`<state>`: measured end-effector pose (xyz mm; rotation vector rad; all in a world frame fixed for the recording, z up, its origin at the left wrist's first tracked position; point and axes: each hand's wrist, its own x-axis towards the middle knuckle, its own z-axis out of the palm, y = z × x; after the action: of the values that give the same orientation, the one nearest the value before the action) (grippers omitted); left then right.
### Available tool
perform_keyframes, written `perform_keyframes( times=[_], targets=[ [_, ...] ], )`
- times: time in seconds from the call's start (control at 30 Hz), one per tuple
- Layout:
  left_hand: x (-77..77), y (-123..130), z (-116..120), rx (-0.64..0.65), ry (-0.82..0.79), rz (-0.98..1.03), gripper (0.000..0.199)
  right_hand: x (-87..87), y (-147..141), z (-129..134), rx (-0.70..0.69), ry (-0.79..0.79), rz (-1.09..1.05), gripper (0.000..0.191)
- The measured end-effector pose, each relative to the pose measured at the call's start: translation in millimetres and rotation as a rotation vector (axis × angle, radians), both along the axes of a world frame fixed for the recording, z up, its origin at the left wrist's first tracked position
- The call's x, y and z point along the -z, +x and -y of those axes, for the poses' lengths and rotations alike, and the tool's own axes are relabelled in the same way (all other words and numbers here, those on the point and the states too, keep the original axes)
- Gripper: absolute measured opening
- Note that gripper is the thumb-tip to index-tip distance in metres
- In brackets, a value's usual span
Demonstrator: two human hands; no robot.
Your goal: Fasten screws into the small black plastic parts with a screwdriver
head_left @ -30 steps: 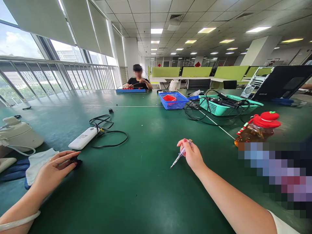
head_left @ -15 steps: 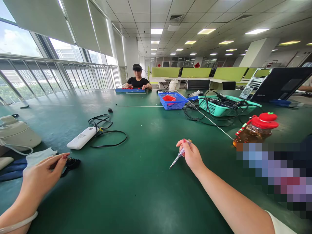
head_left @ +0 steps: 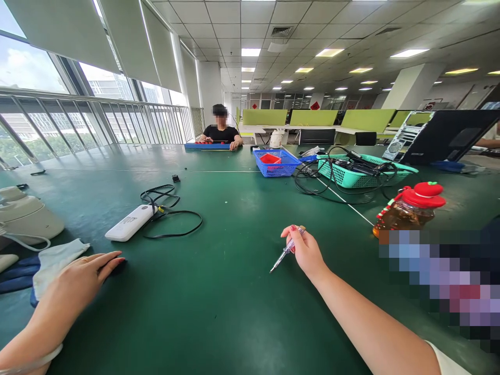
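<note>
My right hand [head_left: 307, 249] holds a clear-handled screwdriver [head_left: 284, 255] between thumb and fingers, its metal tip pointing down and left over the green table [head_left: 187, 307]. At the left, my left hand [head_left: 84, 276] rests palm down with its fingers together over a small dark object [head_left: 120, 266], which it mostly covers. What it grips there is hidden. Under and beside that hand lie a light blue cloth [head_left: 58, 258] and a dark blue item [head_left: 17, 276].
A white power bank [head_left: 130, 223] with a black cable lies ahead of my left hand. Farther off are a blue basket [head_left: 277, 166], a green basket [head_left: 351, 179] of cables and a red-lidded jar [head_left: 414, 208]. A person [head_left: 221, 130] sits across the table.
My left hand has moved slightly right and flattened over the dark object, which showed more before. My right hand and the screwdriver have barely moved.
</note>
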<state>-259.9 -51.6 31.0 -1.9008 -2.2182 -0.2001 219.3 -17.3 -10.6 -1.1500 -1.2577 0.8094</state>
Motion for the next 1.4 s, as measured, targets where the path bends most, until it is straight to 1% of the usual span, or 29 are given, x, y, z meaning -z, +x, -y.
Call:
perform_keyframes(
  times=[0.13,0.2,0.33,0.4,0.5,0.57,0.7,0.8,0.93,1.0,1.07,1.17,1.23,1.3,1.4],
  targets=[
    [12.8,-10,-5,0.057,-0.027,-0.041,0.056,0.2,0,-1,0.001,-0.016,0.0,0.063],
    [15.3,-11,-5,0.062,-0.009,-0.038,0.056,0.2,0,0,0.0,-0.021,0.014,0.063],
    [9.2,-6,-2,0.047,-0.04,0.041,0.052,0.0,0,0,0.004,-0.011,0.045,0.063],
    [4.9,-6,-1,0.056,-0.031,0.05,0.055,0.1,1,0,0.009,0.0,0.054,0.063],
    [2.7,-17,0,0.037,-0.012,0.028,0.068,0.4,1,0,0.011,0.009,0.067,0.063],
    [4.5,-27,1,-0.001,-0.055,0.019,0.071,0.8,1,0,0.012,0.008,0.074,0.064],
    [10.0,-41,2,-0.014,-0.113,0.048,0.059,1.9,1,-1,0.008,-0.001,0.069,0.064],
    [12.2,-46,0,-0.035,-0.074,0.076,0.054,2.6,2,-1,0.002,-0.003,0.06,0.064],
    [10.7,-44,0,-0.064,0.008,0.158,0.055,1.9,2,0,0.002,-0.007,0.063,0.065],
    [8.5,-40,3,-0.031,0.061,0.218,0.055,0.9,1,1,0.004,-0.008,0.059,0.064],
    [6.5,-32,6,0.06,0.115,0.232,0.055,-0.1,0,1,0.005,-0.007,0.055,0.064],
    [5.9,-21,7,0.238,0.14,0.176,0.052,-0.4,0,1,0.001,-0.006,0.053,0.063],
    [7.8,-16,6,0.305,0.11,0.133,0.051,0.2,1,1,-0.007,-0.009,0.062,0.063],
    [11.2,-15,3,0.304,0.08,0.089,0.052,1.0,2,1,-0.011,-0.011,0.073,0.063],
    [17.0,-17,-1,0.258,0.062,0.035,0.057,1.9,2,1,-0.018,-0.008,0.08,0.062]
  ],
)
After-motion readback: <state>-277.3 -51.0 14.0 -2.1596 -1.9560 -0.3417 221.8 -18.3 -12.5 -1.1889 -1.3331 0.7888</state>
